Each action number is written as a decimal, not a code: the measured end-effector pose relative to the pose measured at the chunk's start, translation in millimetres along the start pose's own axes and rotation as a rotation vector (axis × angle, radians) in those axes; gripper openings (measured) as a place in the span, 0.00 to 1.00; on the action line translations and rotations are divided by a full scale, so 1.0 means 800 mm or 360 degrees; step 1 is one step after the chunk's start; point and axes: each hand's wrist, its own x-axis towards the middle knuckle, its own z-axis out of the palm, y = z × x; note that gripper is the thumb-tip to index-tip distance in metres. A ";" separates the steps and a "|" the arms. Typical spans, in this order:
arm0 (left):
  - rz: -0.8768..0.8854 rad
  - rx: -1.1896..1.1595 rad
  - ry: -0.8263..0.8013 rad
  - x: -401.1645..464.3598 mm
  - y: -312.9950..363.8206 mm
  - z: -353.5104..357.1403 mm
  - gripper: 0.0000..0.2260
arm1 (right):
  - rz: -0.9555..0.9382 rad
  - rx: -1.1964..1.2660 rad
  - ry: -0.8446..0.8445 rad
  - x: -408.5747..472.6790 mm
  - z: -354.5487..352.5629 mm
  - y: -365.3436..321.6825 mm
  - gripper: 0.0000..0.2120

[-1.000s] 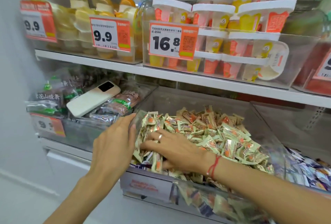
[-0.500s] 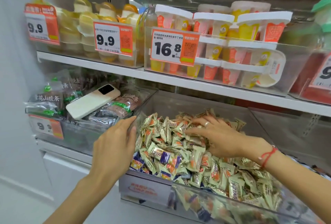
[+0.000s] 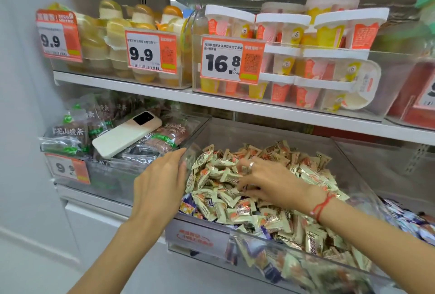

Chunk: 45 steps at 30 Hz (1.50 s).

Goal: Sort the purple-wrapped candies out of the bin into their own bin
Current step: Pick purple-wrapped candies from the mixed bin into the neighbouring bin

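1. White shop shelves (image 3: 141, 86) filled the frame, with orange price tags (image 3: 231, 60) on the upper row.
2. At lower centre sat a clear bin (image 3: 263, 242) heaped with cream-wrapped candies (image 3: 270, 218).
3. Purple-wrapped candies (image 3: 187, 205) peeked out at the heap's left edge, low down.
4. Left hand (image 3: 160, 187) pressed flat on the bin's left wall, fingers together.
5. Right hand (image 3: 270, 183) lay on the heap, fingers spread among wrappers.
6. A white phone (image 3: 124, 134) rested on snack packets (image 3: 68, 138) at left.

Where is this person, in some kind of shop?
Most likely a snack shop or supermarket aisle: orange price tags clipped to the shelves, clear bins of packaged desserts, and a big bin heaped with wrapped candies.
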 end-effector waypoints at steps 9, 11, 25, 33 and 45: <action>0.0556 -0.0141 0.0170 -0.003 0.014 0.001 0.10 | 0.0669 0.0964 0.0345 -0.032 -0.036 -0.013 0.17; 0.0487 -0.0379 -0.0009 -0.013 0.035 -0.004 0.13 | 0.0642 0.1229 0.0497 -0.027 -0.047 -0.035 0.11; 0.0290 -0.0372 0.0394 -0.006 -0.004 -0.018 0.06 | 0.0473 0.0363 0.0516 0.012 -0.014 -0.019 0.11; 0.0127 -0.0377 0.0306 -0.011 -0.025 -0.003 0.09 | -0.0250 0.0557 -0.0285 0.063 0.015 -0.081 0.22; 0.0153 -0.0259 0.0343 -0.011 -0.021 -0.003 0.09 | 0.0167 -0.0031 -0.0146 -0.016 -0.011 0.001 0.19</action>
